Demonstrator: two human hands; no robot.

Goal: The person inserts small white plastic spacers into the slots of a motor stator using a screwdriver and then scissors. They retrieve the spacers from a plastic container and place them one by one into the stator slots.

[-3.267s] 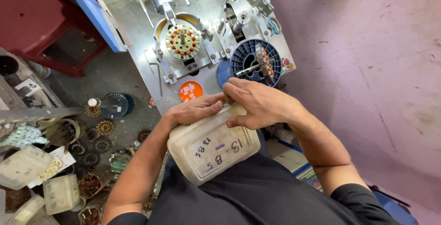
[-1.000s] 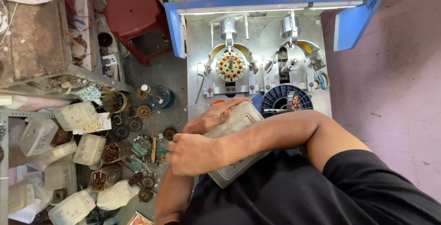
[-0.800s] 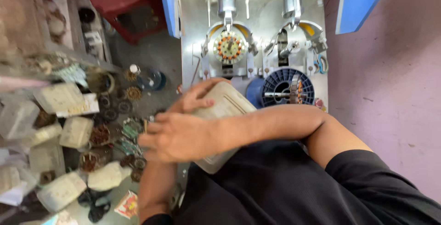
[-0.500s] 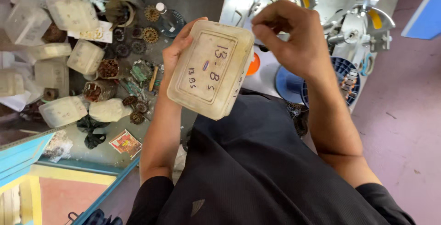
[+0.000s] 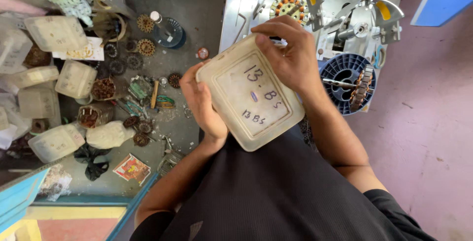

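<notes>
Compared with half a second ago, the cream plastic box (image 5: 250, 95) has kept its place in front of the chest, while the camera has swung so the winding machine (image 5: 315, 14) now sits at twelve o'clock and more of the littered floor shows at nine o'clock; the left hand (image 5: 203, 104) cradles the box's edge at its nine o'clock side, palm and fingers pressed to the rim; the right hand (image 5: 288, 54) closes over the corner at one o'clock, thumb on the lid, fingers wrapped behind; both are clamped on the box, neither spread free.

Judging by the grip, the box is lifted and held with its lid face toward the camera, seemingly shut; nothing has yet been taken out of it.

Its lid is a rounded rectangle bearing dark handwritten marks and a small blue oval in the middle; similar pale lidded tubs (image 5: 55, 32) lie at nine to ten o'clock, some with scrawled markings; a small colourful printed card (image 5: 131, 168) lies at seven o'clock; a blue spool (image 5: 347, 81) rests at two o'clock beside the machine; brown toothed rings (image 5: 145, 23) scatter at eleven o'clock.
</notes>
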